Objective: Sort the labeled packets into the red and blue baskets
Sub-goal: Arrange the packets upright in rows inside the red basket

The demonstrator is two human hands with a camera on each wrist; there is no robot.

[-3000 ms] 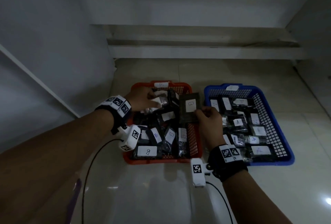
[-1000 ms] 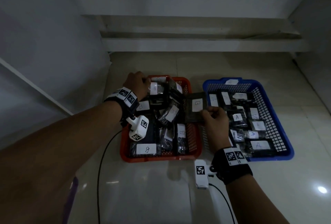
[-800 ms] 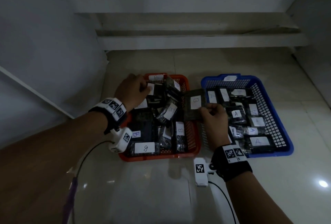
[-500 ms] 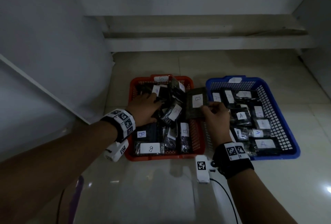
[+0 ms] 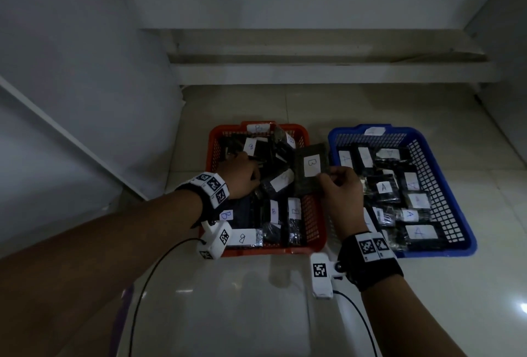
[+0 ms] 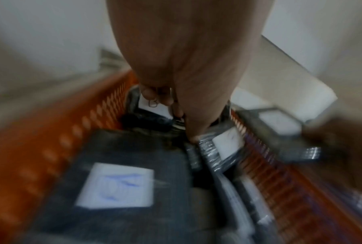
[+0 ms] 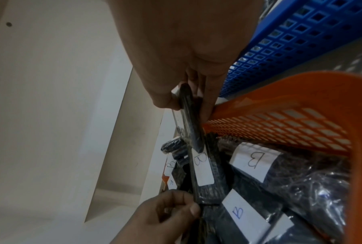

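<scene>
1. Red basket (image 5: 313, 215) and blue basket (image 5: 439, 182) stand side by side on a pale glossy floor (image 5: 256, 314), red on the left, near walls almost touching.
2. Right hand (image 5: 340, 191): grip pinches a dark packet labeled B (image 5: 309, 168) by its lower right corner. Right wrist view confirms thumb on one face, fingers (image 7: 207, 99) on the other.
3. Held packet sits raised above the red basket's right wall, label facing up.
4. Left hand (image 5: 241, 177) is inside the red basket, back upward, fingers curled down among the packets there. Left wrist view is blurred; cannot tell whether this grip holds anything.
5. Red basket holds many dark packets with B labels (image 5: 242, 238); blue basket holds packets with A labels (image 5: 419, 232).
6. Each basket carries a white tag on its far rim.
</scene>
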